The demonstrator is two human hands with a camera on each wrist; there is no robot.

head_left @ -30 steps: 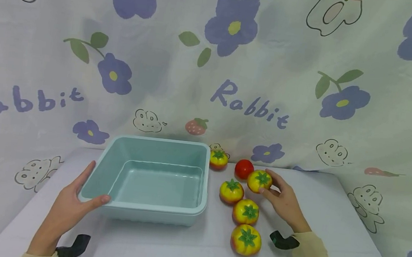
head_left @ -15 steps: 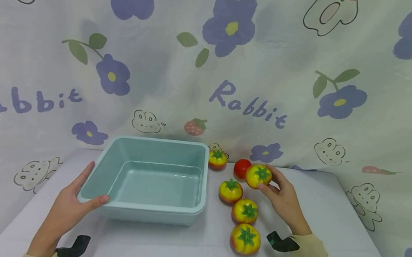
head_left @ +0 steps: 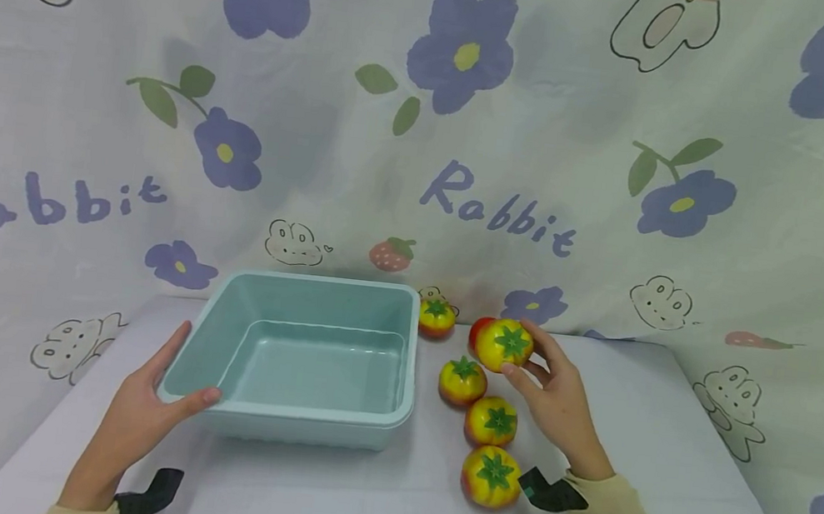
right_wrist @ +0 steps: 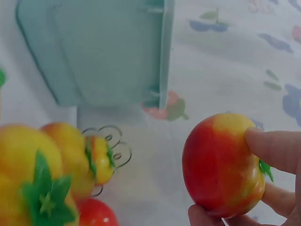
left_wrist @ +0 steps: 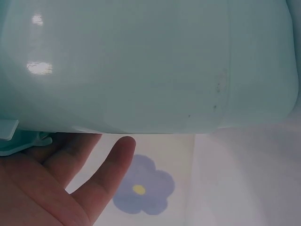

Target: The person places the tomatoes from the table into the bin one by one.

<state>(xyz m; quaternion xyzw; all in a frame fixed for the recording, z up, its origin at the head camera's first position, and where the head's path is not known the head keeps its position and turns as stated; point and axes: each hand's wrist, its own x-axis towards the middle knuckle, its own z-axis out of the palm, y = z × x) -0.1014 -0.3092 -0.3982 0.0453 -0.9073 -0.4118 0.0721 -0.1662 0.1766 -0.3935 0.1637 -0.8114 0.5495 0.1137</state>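
My right hand (head_left: pixel 556 394) holds a yellow-and-red tomato (head_left: pixel 504 344) with a green star-shaped top, between thumb and fingers. In the right wrist view the held tomato (right_wrist: pixel 223 165) shows its red underside and hangs apart from the others. It partly covers a red tomato (head_left: pixel 478 331) in the head view. My left hand (head_left: pixel 138 421) grips the front left corner of a pale blue-green plastic bin (head_left: pixel 297 414), thumb on the rim and fingers along the outer side. Nothing lies inside the bin. The left wrist view shows the bin's wall (left_wrist: pixel 155 66) above the fingers (left_wrist: pixel 110 165).
Three more yellow-and-red tomatoes stand in a row right of the bin: a back one (head_left: pixel 462 382), a middle one (head_left: pixel 491 422) and a front one (head_left: pixel 491 476). Another tomato (head_left: pixel 437 318) sits by the bin's back right corner. Behind the white table (head_left: pixel 326 503) hangs a printed cloth (head_left: pixel 547 120).
My right hand has raised the tomato and carried it left, so it now hides most of the red tomato. The left hand and the bin have stayed put.
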